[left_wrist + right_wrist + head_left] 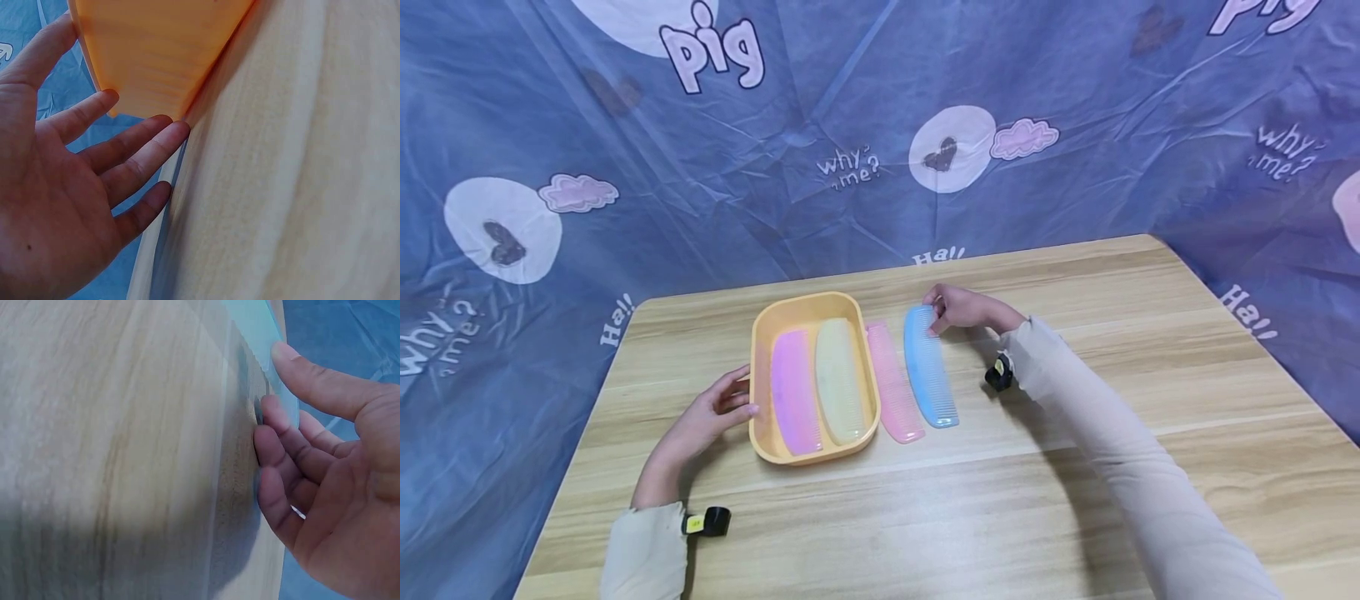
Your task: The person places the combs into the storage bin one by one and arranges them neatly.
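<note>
A blue comb is pinched at its far end between the thumb and fingers of my right hand. In the right wrist view its pale blue end runs between the thumb and curled fingers. Left of it a pink comb lies on the table beside a yellow-orange tray. Inside the tray are a purple-pink comb and a pale yellow comb. My left hand touches the tray's left side, its fingers extended along the wall in the left wrist view.
The wooden table ends at a far edge in front of a blue printed cloth. Black wrist cameras sit on both wrists, the left one low beside the sleeve and the right one just over the table.
</note>
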Demonstrator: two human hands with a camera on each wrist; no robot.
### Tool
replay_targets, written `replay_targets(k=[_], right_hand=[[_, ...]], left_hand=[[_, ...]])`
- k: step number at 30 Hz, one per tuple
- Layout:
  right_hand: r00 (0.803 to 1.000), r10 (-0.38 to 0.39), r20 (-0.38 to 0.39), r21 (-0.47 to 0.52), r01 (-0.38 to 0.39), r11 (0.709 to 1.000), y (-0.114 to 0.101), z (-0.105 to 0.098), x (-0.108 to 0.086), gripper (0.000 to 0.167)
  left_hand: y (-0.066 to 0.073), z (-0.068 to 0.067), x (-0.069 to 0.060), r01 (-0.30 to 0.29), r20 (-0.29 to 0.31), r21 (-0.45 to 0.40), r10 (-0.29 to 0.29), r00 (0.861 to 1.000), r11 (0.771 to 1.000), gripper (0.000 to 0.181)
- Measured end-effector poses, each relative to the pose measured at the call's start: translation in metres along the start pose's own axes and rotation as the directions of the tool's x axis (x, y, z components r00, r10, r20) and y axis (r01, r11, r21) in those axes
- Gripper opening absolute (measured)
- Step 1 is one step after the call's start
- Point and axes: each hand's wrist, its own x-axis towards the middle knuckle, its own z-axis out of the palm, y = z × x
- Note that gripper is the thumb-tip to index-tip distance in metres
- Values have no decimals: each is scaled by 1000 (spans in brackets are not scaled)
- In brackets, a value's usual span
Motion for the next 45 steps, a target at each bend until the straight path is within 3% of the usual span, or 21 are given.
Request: replay_targets(k=[6, 13, 21, 30, 45], right_hand=[[999, 42, 0, 108, -42, 993, 5, 1, -3, 59], [999, 43, 19, 275, -47, 960, 9, 3, -9, 62], [999, 34, 2, 330, -33, 944, 13, 2, -15, 61], [999, 28, -34, 491, -8, 871, 13, 0, -22, 64], [992, -5, -128, 640, 87, 763, -7, -9, -31, 61]], left_hand=[[-2, 2, -1, 1, 3, -2, -1, 1000, 1000, 71], [-3, 4, -2, 2, 10, -33, -2, 1000, 999, 71], [-2, 5, -3, 6, 13, -63, -5, 1000, 998, 71], [0, 6, -5, -1, 11, -73, 2, 1000, 997, 71], [1, 5, -5, 0, 15, -67, 1, 1000, 998, 71]])
